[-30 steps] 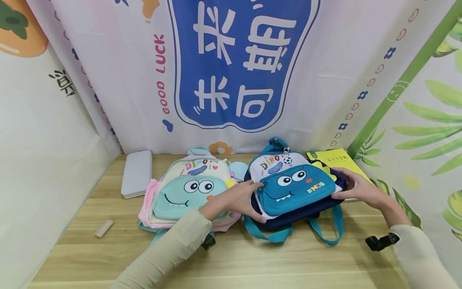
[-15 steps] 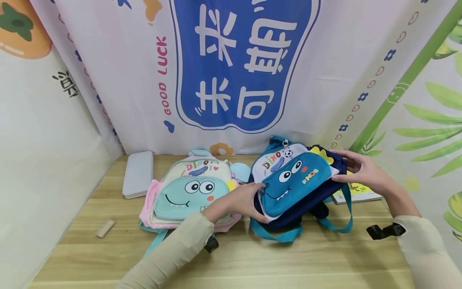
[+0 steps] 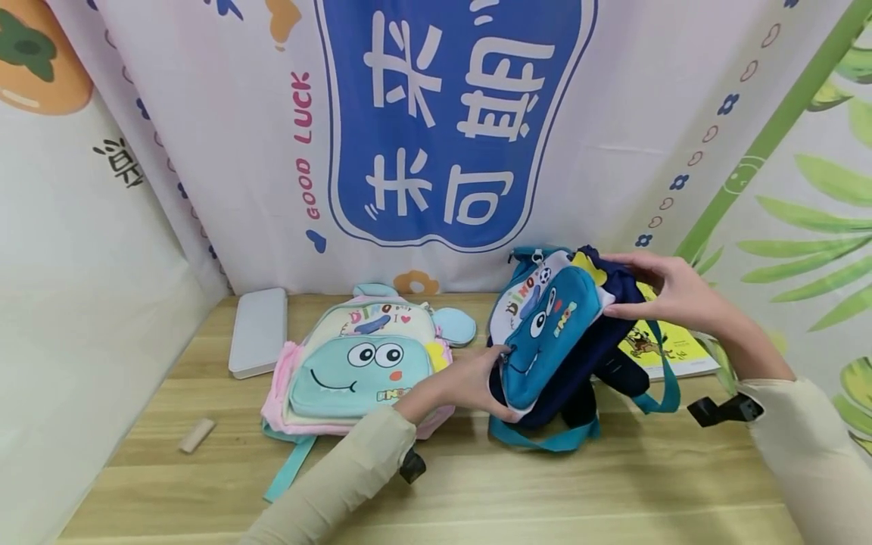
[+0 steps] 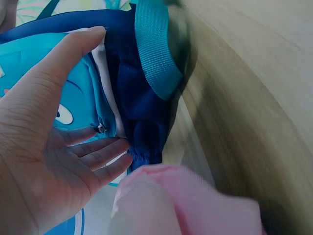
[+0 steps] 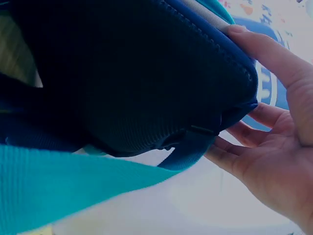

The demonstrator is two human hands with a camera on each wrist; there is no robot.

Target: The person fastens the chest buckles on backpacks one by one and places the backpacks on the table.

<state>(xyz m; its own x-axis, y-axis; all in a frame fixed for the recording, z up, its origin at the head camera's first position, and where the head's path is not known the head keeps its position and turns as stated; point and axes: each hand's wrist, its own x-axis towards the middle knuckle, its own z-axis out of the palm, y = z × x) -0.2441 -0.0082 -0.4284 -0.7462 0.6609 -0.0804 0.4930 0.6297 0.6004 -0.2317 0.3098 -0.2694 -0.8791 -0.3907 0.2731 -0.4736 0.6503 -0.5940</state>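
A blue dinosaur backpack (image 3: 548, 333) is tilted, its right side raised higher than its left, teal straps hanging below. My left hand (image 3: 473, 382) holds its lower left corner; in the left wrist view, the thumb lies along the bottom edge and the fingers touch the side by a zipper pull (image 4: 101, 128). On the raised side my right hand (image 3: 674, 295) grips the edge, thumb in front and fingers behind. The right wrist view shows the dark underside (image 5: 146, 83) and a teal strap (image 5: 83, 181). A pink and mint dinosaur backpack (image 3: 361, 371) lies left of it, partly behind my left forearm.
A yellow book (image 3: 671, 348) lies at the right, partly covered by the blue backpack. At the back left is a white flat case (image 3: 259, 331), with a small wooden block (image 3: 197, 436) nearer. A printed curtain (image 3: 613, 113) hangs behind the wooden table (image 3: 477, 499).
The blue backpack has tipped up on its right side, raised by my right hand, and turned. More of the yellow book shows beneath. My left hand has shifted slightly right with the corner.
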